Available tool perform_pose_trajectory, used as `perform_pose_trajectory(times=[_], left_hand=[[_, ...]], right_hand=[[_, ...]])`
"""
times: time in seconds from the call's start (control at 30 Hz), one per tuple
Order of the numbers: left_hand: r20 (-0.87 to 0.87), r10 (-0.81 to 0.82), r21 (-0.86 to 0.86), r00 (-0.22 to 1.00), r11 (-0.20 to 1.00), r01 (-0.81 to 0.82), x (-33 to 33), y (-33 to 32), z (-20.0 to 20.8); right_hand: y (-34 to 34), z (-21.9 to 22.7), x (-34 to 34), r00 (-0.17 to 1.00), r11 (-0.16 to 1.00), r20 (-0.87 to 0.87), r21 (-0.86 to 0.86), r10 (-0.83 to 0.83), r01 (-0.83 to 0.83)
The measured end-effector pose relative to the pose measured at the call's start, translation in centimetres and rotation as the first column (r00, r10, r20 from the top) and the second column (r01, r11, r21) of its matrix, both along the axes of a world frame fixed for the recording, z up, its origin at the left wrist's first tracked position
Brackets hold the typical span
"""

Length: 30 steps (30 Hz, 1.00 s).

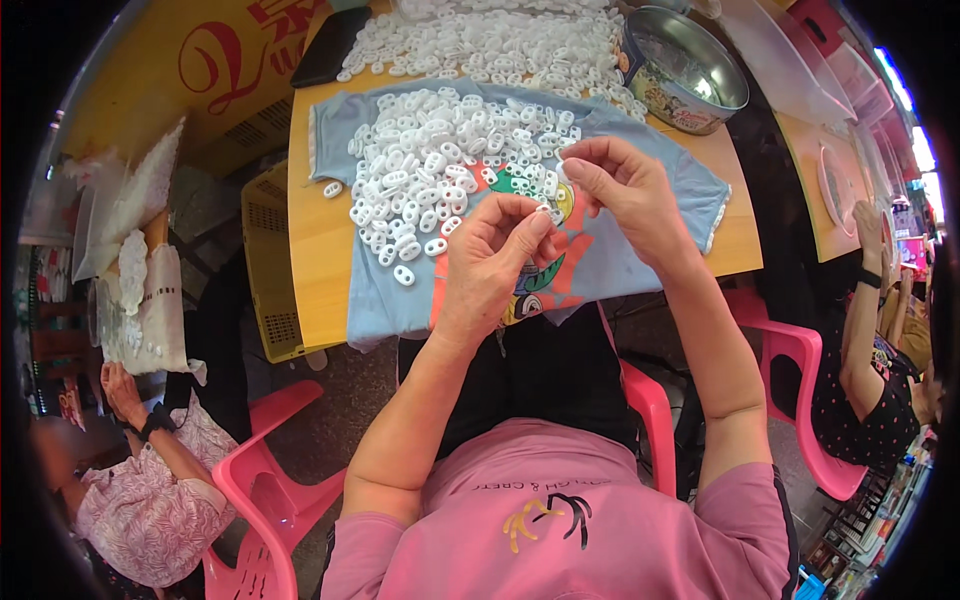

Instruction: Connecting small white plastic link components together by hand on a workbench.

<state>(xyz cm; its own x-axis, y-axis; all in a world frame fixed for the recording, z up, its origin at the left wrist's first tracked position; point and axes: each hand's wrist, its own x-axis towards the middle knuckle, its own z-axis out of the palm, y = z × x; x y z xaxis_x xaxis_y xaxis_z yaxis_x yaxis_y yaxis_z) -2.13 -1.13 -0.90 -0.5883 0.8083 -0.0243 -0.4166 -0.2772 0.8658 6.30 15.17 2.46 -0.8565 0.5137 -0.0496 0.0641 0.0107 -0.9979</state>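
A heap of small white oval plastic pieces with two holes [410, 150] lies on a light blue T-shirt [640, 265] with an orange print, spread over the table. My left hand [490, 255] is at the heap's near right side, thumb and forefinger pinching one white plastic piece [555, 214]. Just right of it and a little farther off, my right hand [630, 190] is raised with thumb and forefinger pinched together. Some white shows at those fingertips, but I cannot make out what they hold. Smaller white pieces [540, 180] lie between the two hands.
More white pieces [490, 45] cover the table's far end, beside a round metal tin [690, 75] and a dark flat object [330, 47]. A yellow crate [268, 260] stands left of the wooden table [310, 290]. People sit on both sides near pink chairs [270, 480].
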Motion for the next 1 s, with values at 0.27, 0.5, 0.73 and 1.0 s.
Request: perform_pose_trajectory(times=[0.27,0.5,0.73,1.0], left_hand=[[0.02,0.05,0.045,0.999,0.998,-0.051,0.0,0.2,-0.3],[0.016,0.028,0.063,0.999,0.998,-0.029,-0.1,0.1,-0.5],[0.021,0.033,0.071,0.999,0.997,-0.034,-0.1,0.1,-0.5],[0.026,0.044,0.072,0.999,0.996,-0.046,-0.1,0.1,-0.7]], right_hand=[[-2.2,-0.1,1.5,1.0,0.962,-0.011,-0.273,0.028,-0.03],[-2.8,0.1,2.1,0.997,0.981,-0.042,-0.177,0.07,-0.077],[-2.9,-0.3,2.3,0.993,0.992,-0.07,0.092,0.098,-0.091],[-3.1,-0.9,3.1,0.996,0.891,-0.026,0.449,0.088,-0.067]])
